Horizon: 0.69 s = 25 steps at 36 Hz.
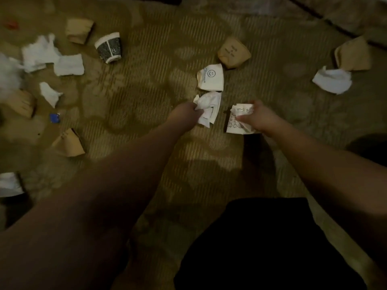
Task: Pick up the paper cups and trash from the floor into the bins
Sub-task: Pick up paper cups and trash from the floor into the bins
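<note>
Tan, ribbed carpet [146, 84] is seen from the head camera, strewn with crushed paper cups and tissue. A crumpled white tissue [202, 105] is pinched in the curled fingers of the left hand [185, 113], and a flattened white cup [211, 109] lies directly under and beyond that wad; whether the cup itself is also gripped cannot be told. A flattened white cup with small black drawings [236, 122] is gripped by the right hand [258, 120], the thumb being laid across its printed face and the fingers curled over its far edge, so that the cup projects leftward from the grip.

Just beyond the left hand, a flattened white cup printed with a smiley face [211, 79] rests on the carpet, and a crushed brown cup [233, 52] is seen touching its far right corner. A dark patterned cup [109, 47] lies on its side farther left, near another brown cup [79, 30]. Torn white tissue pieces [52, 57] are scattered at the left. At the far right, a brown cup [354, 54] is seen with a white tissue wad [332, 80] against it. A small blue scrap [54, 118] lies well to the left.
</note>
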Available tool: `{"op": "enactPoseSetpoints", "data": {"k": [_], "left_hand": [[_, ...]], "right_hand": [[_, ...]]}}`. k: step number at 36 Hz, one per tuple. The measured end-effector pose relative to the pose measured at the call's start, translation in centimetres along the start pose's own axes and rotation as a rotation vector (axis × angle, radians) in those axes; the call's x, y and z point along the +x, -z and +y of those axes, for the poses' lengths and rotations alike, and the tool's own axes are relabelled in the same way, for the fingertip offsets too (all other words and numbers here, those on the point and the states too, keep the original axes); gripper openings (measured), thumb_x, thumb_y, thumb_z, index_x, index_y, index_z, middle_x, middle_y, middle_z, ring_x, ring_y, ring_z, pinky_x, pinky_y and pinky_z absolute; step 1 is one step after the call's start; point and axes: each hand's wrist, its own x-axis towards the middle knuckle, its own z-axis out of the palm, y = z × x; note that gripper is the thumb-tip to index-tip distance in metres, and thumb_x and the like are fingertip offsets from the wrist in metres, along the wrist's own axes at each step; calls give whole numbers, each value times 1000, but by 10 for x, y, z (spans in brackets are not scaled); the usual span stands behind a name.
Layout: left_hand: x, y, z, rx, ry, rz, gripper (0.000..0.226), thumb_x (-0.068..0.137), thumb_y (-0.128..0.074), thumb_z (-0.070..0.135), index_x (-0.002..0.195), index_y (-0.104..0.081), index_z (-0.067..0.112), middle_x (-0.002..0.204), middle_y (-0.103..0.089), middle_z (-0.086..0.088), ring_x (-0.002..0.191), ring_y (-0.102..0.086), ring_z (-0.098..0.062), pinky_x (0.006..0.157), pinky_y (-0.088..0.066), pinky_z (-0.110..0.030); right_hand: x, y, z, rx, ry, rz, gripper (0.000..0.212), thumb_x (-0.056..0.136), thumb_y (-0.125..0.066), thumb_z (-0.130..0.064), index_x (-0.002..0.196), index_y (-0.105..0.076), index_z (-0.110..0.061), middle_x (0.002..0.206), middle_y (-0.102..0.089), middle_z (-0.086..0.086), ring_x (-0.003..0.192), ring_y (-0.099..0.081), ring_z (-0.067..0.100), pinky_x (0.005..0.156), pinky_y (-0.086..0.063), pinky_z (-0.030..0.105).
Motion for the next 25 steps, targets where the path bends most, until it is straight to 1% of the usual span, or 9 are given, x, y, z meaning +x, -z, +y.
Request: {"op": "enactPoseSetpoints", "data": {"k": [2, 4, 7, 10, 12, 17, 19, 21, 25], "left_hand": [[10, -1, 1, -2, -14, 10, 42, 106, -42, 28, 135, -54, 0, 135, -56, -20, 124, -52, -32, 97, -38, -32], [23, -4, -3, 9, -34, -2, 40, 107, -39, 27, 131, -56, -1, 131, -59, -20, 120, -55, -34, 95, -39, -33], [40, -8, -12, 13, -48, -10, 45, 103, -38, 32, 128, -57, 0, 124, -62, -18, 116, -58, -35, 90, -42, -33], [53, -12, -19, -33, -64, -10, 37, 101, -47, 25, 127, -51, 0, 123, -60, -19, 115, -57, -32, 88, -40, -30], [61, -12, -21, -47, -47, -6, 36, 99, -55, 22, 126, -49, 0, 122, -61, -20, 113, -59, -32, 90, -44, -34], [70, -9, -17, -80, 1, 54, 50, 92, -66, 24, 130, -45, -1, 126, -58, -18, 117, -57, -31, 88, -45, -33], [73, -13, -14, -67, 4, 82, 54, 87, -70, 25, 129, -47, 1, 128, -58, -17, 118, -57, -31, 94, -48, -36], [75, -19, -13, -43, -9, 68, 47, 90, -66, 19, 129, -49, -2, 129, -58, -20, 120, -57, -32, 97, -47, -35], [75, -23, -12, -83, 38, 65, 41, 92, -65, 14, 127, -50, -3, 126, -60, -20, 118, -58, -33, 90, -44, -32]], "right_hand": [[6, 8, -3, -19, 18, 10, 78, 86, -76, -32, 148, -32, -20, 137, -54, 9, 103, -59, 24, 78, -55, 37], [12, 13, -3, -48, 24, 22, 80, 86, -76, -34, 150, -32, -20, 138, -53, 9, 106, -59, 24, 80, -55, 39], [21, 13, 1, -18, 13, 49, 75, 86, -76, -31, 148, -34, -23, 135, -54, 6, 95, -58, 20, 66, -53, 32], [25, 8, 17, 37, -34, 82, 78, 86, -76, -32, 150, -32, -25, 142, -50, 7, 96, -56, 18, 61, -49, 29], [24, 3, 27, 85, -66, 122, 82, 86, -76, -34, 152, -30, -24, 144, -49, 7, 101, -55, 19, 64, -50, 30], [20, -5, 36, 132, -121, 189, 81, 86, -76, -35, 151, -30, -21, 144, -48, 9, 121, -54, 30, 96, -52, 48], [19, -7, 37, 133, -133, 196, 81, 86, -75, -35, 151, -30, -19, 143, -48, 10, 121, -54, 31, 98, -51, 48], [18, -11, 39, 143, -135, 216, 80, 86, -76, -35, 150, -31, -17, 142, -49, 10, 121, -54, 30, 97, -51, 47], [15, -19, 46, 174, -142, 261, 81, 84, -77, -38, 149, -34, -19, 141, -51, 9, 121, -55, 30, 91, -52, 43]]}}
